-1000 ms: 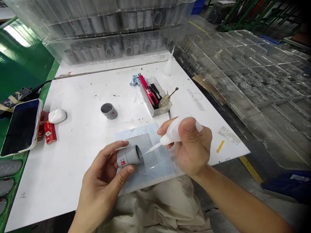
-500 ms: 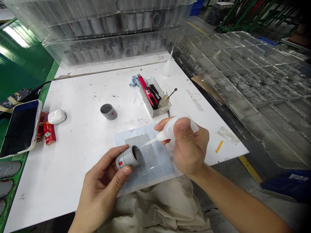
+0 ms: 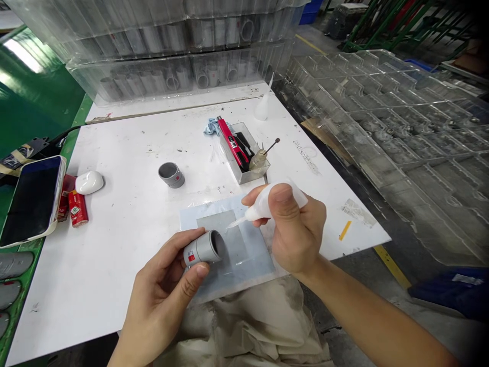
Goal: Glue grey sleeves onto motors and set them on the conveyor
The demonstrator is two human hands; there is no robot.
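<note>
My left hand is closed round a short grey cylinder with a small red mark, tilted so its open end faces right. In my right hand is a white squeeze bottle, gripped with the thumb on top. Its thin nozzle points left and down, just above and to the right of the cylinder's open end, apart from it. Under both lies a light blue sheet with a grey rectangle on it. A second grey cylinder stands on the white table beyond my left hand.
A clear box holds a red cutter and a small jar. Another white squeeze bottle stands behind it. Clear trays of cylinders are stacked at the back. A phone and white case lie left.
The cylinder in my left hand has turned slightly, so its red mark sits a little further right. My right hand and the bottle have shifted slightly left.
</note>
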